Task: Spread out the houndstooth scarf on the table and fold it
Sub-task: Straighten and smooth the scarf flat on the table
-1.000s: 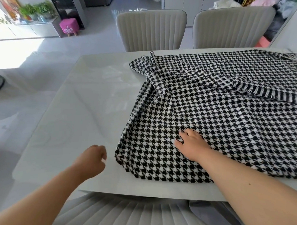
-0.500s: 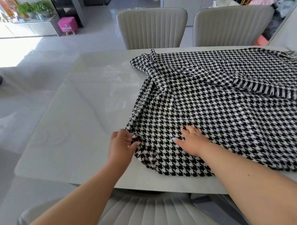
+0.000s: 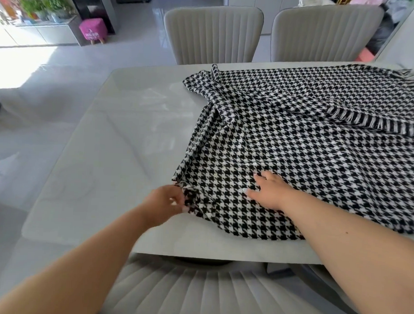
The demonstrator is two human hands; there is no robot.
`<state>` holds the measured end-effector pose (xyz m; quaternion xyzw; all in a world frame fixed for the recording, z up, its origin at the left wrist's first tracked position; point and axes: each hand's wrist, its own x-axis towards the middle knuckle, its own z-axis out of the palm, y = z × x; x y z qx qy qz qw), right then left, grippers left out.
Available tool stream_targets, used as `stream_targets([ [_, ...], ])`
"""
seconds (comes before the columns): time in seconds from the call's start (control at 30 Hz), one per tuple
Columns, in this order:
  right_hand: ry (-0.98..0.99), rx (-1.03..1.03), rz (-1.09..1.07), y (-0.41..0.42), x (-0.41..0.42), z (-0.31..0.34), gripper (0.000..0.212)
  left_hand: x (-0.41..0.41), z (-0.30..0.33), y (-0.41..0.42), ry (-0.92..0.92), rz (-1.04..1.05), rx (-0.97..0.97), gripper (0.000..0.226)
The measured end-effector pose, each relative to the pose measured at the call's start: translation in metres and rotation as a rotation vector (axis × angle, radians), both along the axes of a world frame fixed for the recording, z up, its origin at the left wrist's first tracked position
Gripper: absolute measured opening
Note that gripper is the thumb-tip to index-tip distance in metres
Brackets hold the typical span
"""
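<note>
The black-and-white houndstooth scarf (image 3: pixel 308 147) lies in loose folds over the right half of the pale glossy table (image 3: pixel 120 153). A fringed edge runs across its upper right. My left hand (image 3: pixel 166 202) pinches the scarf's near left corner, which is bunched between the fingers. Flat on the cloth just to the right rests my right hand (image 3: pixel 268 192), fingers spread and pressing down. The scarf's right part runs out of the frame.
Two grey ribbed chairs (image 3: pixel 213 33) stand behind the table's far edge. A third chair back (image 3: pixel 195 296) is right below me at the near edge. The table's left half is bare. A pink stool (image 3: pixel 91 29) and plants sit far left on the floor.
My left hand came in from the table's near left, reached the scarf's near left corner and closed on it. The corner is now bunched and pulled slightly left. My right hand stayed pressed on the cloth.
</note>
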<state>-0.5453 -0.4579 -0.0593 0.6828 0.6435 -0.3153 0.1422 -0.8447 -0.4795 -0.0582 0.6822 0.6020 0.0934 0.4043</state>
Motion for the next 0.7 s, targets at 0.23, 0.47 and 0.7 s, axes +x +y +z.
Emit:
stream_targets([
  [0.23, -0.01, -0.018, -0.013, 0.002, -0.002, 0.003, 0.078, -0.044, 0.015, -0.013, 0.308, -0.063, -0.101, 0.02],
  [0.47, -0.042, -0.003, -0.007, 0.0, -0.005, 0.002, 0.078, 0.033, -0.008, -0.02, 0.615, -0.312, 0.245, 0.042],
  [0.7, -0.037, -0.01, 0.004, 0.0, -0.003, 0.002, 0.077, -0.014, 0.002, -0.011, 0.365, -0.255, 0.055, 0.026],
])
